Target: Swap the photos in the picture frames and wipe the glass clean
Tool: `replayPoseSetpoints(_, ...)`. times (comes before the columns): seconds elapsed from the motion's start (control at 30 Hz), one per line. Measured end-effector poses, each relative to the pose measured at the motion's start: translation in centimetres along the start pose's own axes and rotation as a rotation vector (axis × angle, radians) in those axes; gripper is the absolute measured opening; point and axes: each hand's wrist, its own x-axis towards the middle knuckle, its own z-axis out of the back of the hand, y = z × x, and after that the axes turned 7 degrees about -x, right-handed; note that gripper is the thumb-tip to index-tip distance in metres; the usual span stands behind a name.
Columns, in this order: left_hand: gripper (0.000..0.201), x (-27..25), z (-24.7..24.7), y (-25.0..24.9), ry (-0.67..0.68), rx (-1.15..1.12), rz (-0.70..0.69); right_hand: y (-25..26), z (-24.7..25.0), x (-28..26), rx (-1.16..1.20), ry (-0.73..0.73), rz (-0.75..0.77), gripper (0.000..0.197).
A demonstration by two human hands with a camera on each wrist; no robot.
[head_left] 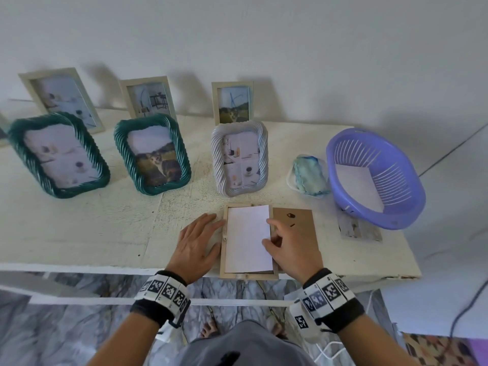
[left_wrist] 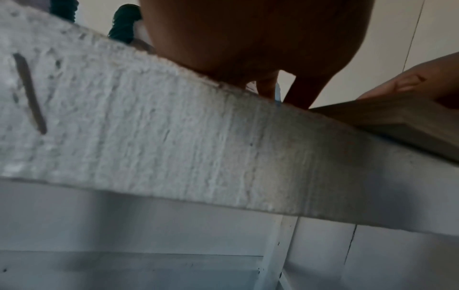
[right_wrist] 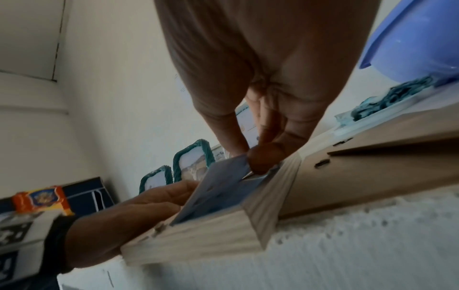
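The right hand (head_left: pixel 287 249) pinches the photo (head_left: pixel 248 237) lying in the frame (head_left: pixel 223 260). The left hand (head_left: pixel 196 241) rests flat on the bench (head_left: pixel 105 228), fingers relaxed, touching the frame.

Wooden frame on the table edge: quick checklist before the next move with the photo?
1. Wooden frame face down, back open: ok.
2. Backing board off, lying to the right of the frame: ok.
3. Left hand flat beside the frame's left side, steadying it: ok.
4. Right hand pinches the photo at its right edge: ok.
5. Frame fully on the table: not ok, the near end overhangs the edge.
6. Glass clean: cannot tell, the photo covers it.
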Motion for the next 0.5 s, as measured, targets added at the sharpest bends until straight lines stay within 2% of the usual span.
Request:
replayPoseSetpoints(0.23, 0.055, -0.2, -0.2, 0.1, -0.008, 0.002, -0.002, 2.2, 0.6, 0.6, -0.243, 0.110, -0.022, 0.036)
replayPoseSetpoints(0.43, 0.057, -0.2, -0.2, 0.3, -0.018, 0.012, -0.017, 1.9, 0.6, 0.7, -0.224, 0.111, -0.001, 0.033)
replayPoseSetpoints(0.5, 0.058, -0.2, -0.2, 0.4, -0.019, 0.001, -0.028, 1.3, 0.7, 0.6, -0.146, 0.048, -0.003, 0.035)
